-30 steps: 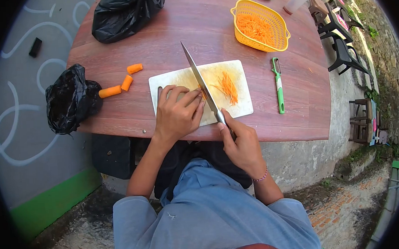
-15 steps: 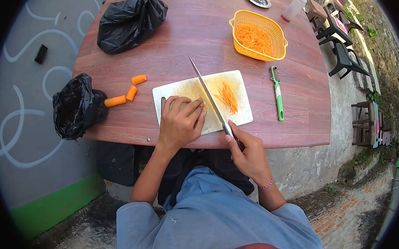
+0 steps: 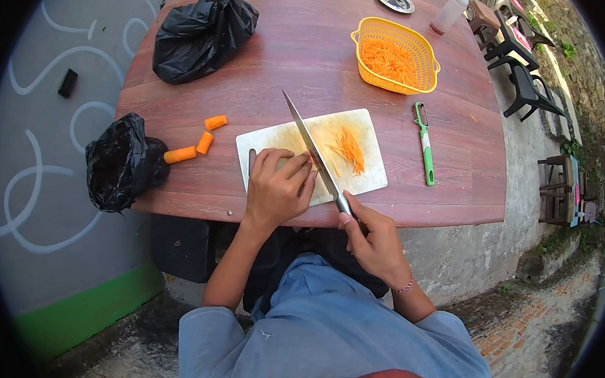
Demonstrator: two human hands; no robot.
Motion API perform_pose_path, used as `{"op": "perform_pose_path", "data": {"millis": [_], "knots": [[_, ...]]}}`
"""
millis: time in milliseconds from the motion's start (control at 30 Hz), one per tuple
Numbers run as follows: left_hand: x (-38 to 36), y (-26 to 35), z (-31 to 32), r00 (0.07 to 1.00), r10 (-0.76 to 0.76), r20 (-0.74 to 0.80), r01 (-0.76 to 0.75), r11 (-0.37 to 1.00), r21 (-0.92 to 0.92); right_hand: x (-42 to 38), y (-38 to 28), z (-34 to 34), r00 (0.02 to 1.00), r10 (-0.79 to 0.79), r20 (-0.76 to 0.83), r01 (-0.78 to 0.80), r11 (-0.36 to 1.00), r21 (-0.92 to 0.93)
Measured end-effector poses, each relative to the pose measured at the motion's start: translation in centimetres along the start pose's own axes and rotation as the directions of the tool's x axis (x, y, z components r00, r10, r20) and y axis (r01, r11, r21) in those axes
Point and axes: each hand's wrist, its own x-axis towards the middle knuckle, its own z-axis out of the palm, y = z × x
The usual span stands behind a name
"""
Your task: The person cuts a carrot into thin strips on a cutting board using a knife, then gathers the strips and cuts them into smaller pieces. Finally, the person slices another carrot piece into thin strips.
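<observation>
My right hand (image 3: 377, 243) is wrapped round the handle of a kitchen knife (image 3: 312, 145), whose long blade points away from me across the white cutting board (image 3: 373, 134). Bent over the board's left half, my left hand (image 3: 275, 194) presses its fingertips down close beside the blade. A bit of orange shows at those fingertips, likely carrot, mostly hidden by the fingers. Thin carrot strips (image 3: 348, 151) lie in a small pile on the board, right of the knife.
Carrot pieces (image 3: 180, 154) lie left of the board, beside an opened black plastic bag (image 3: 120, 164). Another black bag (image 3: 202, 40) sits farther back. A yellow basket (image 3: 373, 79) holds shredded carrot. Right of the board are a green peeler (image 3: 426, 148) and, farther off, a bottle (image 3: 449, 13) and ashtray-like dish (image 3: 395, 1).
The knife has shifted slightly left, nearer my left fingertips. My left hand stays in about the same place on the board. The whole view has moved a little.
</observation>
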Motion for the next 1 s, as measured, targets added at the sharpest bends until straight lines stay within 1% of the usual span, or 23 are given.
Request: {"op": "perform_pose_path", "data": {"millis": [467, 667, 1000], "knots": [[0.05, 0.03, -0.06, 1.0, 0.007, -0.026, -0.007, 1.0, 0.007, -0.24, -0.12, 0.5, 0.999, -0.034, -0.027, 0.033, 0.999, -0.039], [-0.08, -0.06, 0.01, 1.0, 0.005, -0.011, -0.005, 1.0, -0.002, -0.21, 0.0, 0.77, 0.997, -0.059, -0.043, 0.058, 0.997, -0.044], [0.01, 0.06, -0.07, 1.0, 0.004, -0.017, -0.003, 1.0, 0.014, -0.19, 0.27, 0.92, 0.998, -0.048, -0.04, 0.046, 0.998, -0.035]]}}
